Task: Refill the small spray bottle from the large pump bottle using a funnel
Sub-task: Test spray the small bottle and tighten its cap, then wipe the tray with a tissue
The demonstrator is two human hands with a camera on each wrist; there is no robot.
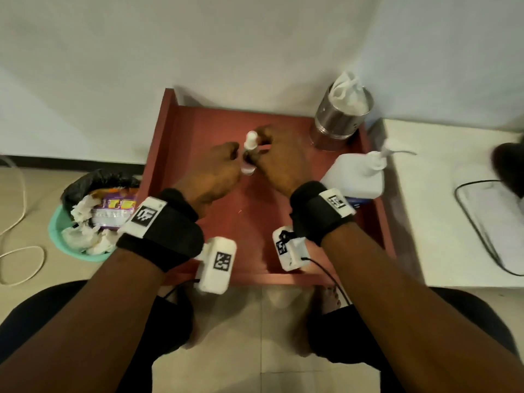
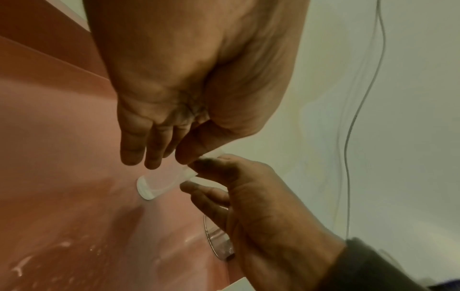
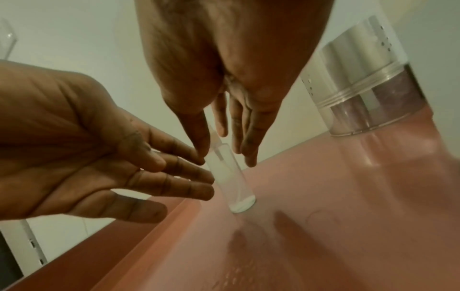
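Observation:
The small clear spray bottle (image 1: 251,143) stands upright on the red tray (image 1: 255,239), with a little white liquid at its bottom (image 3: 242,204). My right hand (image 1: 263,146) pinches its upper part between thumb and fingers (image 3: 248,145). My left hand (image 1: 235,154) reaches in from the left, and its straight fingers (image 3: 189,177) touch the bottle's side. The large white pump bottle (image 1: 354,177) stands at the tray's right edge, behind my right wrist. A clear round rim (image 2: 215,240) shows under my right hand; I cannot tell what it is. No funnel is plainly visible.
A steel canister (image 1: 338,120) stuffed with white tissue stands at the tray's back right corner. A lined bin (image 1: 90,217) full of waste sits on the floor to the left. A white table (image 1: 442,199) adjoins the tray on the right. Wet smears mark the tray (image 2: 62,246).

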